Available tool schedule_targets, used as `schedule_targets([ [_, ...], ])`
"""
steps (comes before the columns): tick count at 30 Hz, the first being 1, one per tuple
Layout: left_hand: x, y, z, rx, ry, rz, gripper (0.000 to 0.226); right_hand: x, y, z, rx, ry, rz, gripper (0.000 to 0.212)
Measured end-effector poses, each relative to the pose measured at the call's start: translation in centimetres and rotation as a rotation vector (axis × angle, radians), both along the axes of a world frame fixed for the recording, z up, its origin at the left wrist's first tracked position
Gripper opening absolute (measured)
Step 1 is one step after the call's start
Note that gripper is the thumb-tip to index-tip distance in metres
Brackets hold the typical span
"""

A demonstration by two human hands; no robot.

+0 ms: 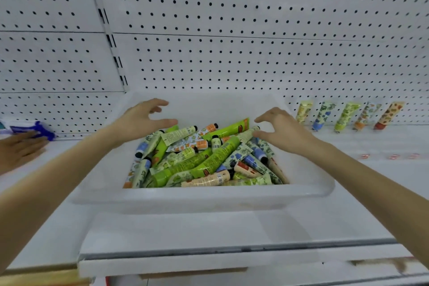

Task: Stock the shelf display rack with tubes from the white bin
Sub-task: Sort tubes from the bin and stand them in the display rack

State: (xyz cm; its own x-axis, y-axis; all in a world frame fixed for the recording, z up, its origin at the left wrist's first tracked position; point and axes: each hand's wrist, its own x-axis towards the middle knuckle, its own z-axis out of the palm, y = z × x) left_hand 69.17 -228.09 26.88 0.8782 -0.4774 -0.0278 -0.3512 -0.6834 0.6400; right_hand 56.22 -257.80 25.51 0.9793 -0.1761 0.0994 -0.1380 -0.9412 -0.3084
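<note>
White bin (204,195): smooth, matte white plastic, rectangular with rounded corners and a broad flat rim. It sits on the shelf at centre, its far wall near the back panel.
Tubes (197,160): the stock is in the bin, a loose heap lying crosswise. They are soft squeeze tubes with flat crimped tails and small dark caps. Some skins are glossy lime green; others are pale with leaf, blue flower or orange fruit prints.
Five standing tubes (346,116): in a row on the shelf right of the bin, caps down, leaning back on the panel, each apart from the next.
Shelf (371,181): flat white painted metal, with small red-and-white labels (392,157) along it at right.
Back panel (232,30): white pegboard with regular dark holes, and a slotted upright (109,37) at left.
Left hand (144,121): forearm reaches in from lower left. The palm hangs over the bin's far left corner, fingers spread and loosely curved, holding nothing.
Right hand (283,133): forearm reaches in from lower right. Fingers are curved and parted with nothing held. The thumb tip lies at the end of a pale tube; contact cannot be confirmed.
Another person's hand (18,148): at the far left edge, flat on the shelf beside a blue packet (37,130).
</note>
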Motion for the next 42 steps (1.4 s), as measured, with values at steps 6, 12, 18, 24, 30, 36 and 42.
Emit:
schedule_targets([
  [6,-1.7,-4.2,-1.7,0.159,0.243,-0.255,0.071,0.3,1.9,-0.9,0.311,0.427,-0.045,0.068],
  [12,-2.0,-4.8,-3.7,0.268,0.285,-0.408,0.072,0.4,1.4,-1.8,0.570,0.439,-0.219,0.076],
  [18,-1.4,-4.8,-4.2,0.284,0.327,-0.397,0.100,0.8,1.4,-1.8,0.719,0.488,-0.296,0.088],
  [24,-1.2,-4.9,-4.1,0.360,0.305,-0.348,0.102,1.7,1.8,-1.2,0.776,0.647,-0.277,0.084],
  [30,-1.3,-4.6,-3.9,0.374,0.341,-0.349,0.132,2.7,1.8,-0.7,0.810,0.699,-0.320,0.093],
  [36,-1.8,-5.0,-3.5,0.401,0.343,-0.371,0.107,2.7,2.4,-1.9,0.718,0.761,-0.211,0.095],
  [42,-1.8,-4.8,-3.0,0.380,0.352,-0.371,0.110,2.8,2.8,-2.4,0.693,0.759,-0.211,0.096],
])
